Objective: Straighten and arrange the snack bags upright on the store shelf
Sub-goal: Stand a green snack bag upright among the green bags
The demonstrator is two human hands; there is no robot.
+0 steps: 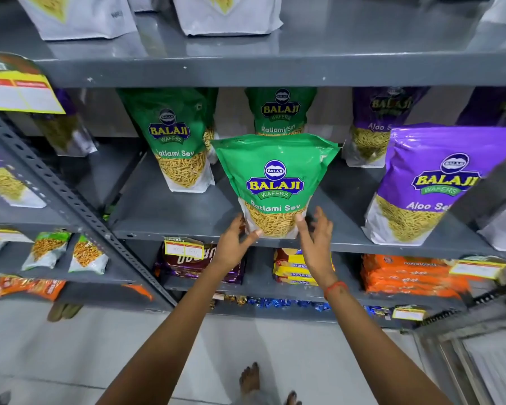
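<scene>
A green Ratlami Sev bag [275, 182] stands upright at the front edge of the grey middle shelf [170, 214]. My left hand [234, 244] touches its lower left corner, thumb on the front. My right hand [316, 241] is at its lower right corner, thumb on the bag, fingers spread and blurred. Two more green Ratlami Sev bags stand behind it, one at the left [176, 141] and one directly behind [281, 112]. A purple Aloo Sev bag [421, 185] stands at the front right, another [374, 127] further back.
A slotted grey upright [70, 194] divides this shelf from the bay at the left. White bags stand on the shelf above [225, 13]. Biscuit packs [406, 276] and price tags [184, 248] fill the lower shelves. My bare foot [250, 381] is on the tiled floor.
</scene>
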